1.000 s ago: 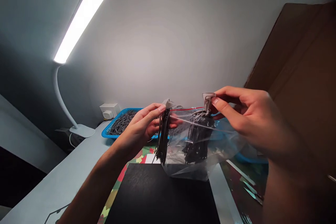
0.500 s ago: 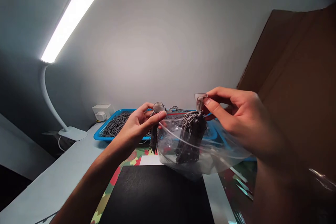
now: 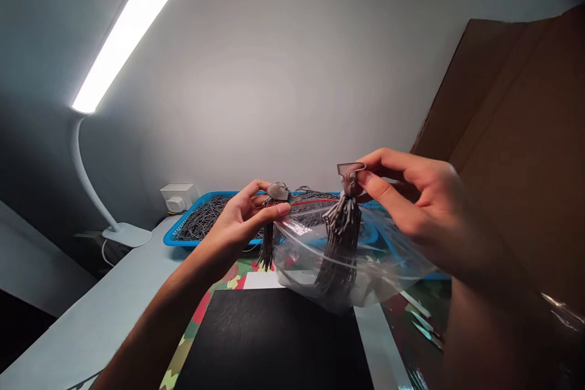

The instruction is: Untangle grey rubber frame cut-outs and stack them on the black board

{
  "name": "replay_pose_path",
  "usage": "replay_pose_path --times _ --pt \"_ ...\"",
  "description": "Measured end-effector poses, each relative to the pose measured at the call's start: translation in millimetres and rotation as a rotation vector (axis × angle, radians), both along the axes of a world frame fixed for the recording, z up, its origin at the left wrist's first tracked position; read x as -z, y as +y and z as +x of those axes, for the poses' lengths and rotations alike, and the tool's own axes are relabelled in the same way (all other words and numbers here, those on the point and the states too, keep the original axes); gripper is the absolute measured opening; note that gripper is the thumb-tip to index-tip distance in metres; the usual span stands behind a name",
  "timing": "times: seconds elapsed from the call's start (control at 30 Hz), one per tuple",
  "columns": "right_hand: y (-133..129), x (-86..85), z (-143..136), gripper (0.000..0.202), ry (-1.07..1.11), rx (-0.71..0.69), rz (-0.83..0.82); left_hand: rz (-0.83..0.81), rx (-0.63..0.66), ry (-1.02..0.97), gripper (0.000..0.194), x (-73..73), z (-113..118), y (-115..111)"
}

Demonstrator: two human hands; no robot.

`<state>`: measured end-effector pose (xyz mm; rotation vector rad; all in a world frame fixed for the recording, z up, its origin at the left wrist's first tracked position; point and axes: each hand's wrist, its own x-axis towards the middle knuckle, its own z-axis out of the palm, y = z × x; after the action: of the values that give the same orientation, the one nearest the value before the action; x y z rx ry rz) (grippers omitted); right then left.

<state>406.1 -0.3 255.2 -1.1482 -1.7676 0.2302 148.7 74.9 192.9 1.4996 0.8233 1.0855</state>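
My right hand (image 3: 414, 198) pinches the flat, flared metal-like top of a dark grey tassel (image 3: 339, 244). Its strands hang down, and the lower part is inside a clear zip bag (image 3: 292, 271) with a red line along its mouth. My left hand (image 3: 237, 214) is closed around a second tassel (image 3: 268, 247) with a rounded grey top, and its thumb lies at the bag's left edge. Whether the right hand's lower fingers also grip the bag is hidden.
Behind the hands stands a blue basket (image 3: 176, 240) full of grey cords (image 3: 203, 219). A black board (image 3: 274, 341) lies in front, with scissors (image 3: 426, 330) to its right. At the left is a desk lamp (image 3: 128, 234); cardboard (image 3: 512, 134) rises on the right.
The tassel in my right hand has turned and moved slightly right, and its strands now hang straighter in the bag. My left hand has stayed almost still.
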Motion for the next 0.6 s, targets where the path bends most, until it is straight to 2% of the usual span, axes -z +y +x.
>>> replay_pose_path --times 0.17,0.37,0.5,0.6 --pt "7 3.2 5 0.025 0.007 -0.025 -0.102 -0.018 -0.036 -0.053 0.036 -3.8 4 -5" --pt "10 7.5 5 0.027 0.107 -0.022 -0.099 0.011 -0.031 -0.05 0.035 -1.2 0 -1" --pt "8 8.9 6 0.03 0.083 -0.075 -0.153 0.02 -0.017 -0.015 0.032 2.4 -6 3" --pt "4 6.6 8 0.031 0.062 -0.063 -0.154 0.019 -0.029 -0.015 0.03 1.6 -8 2"
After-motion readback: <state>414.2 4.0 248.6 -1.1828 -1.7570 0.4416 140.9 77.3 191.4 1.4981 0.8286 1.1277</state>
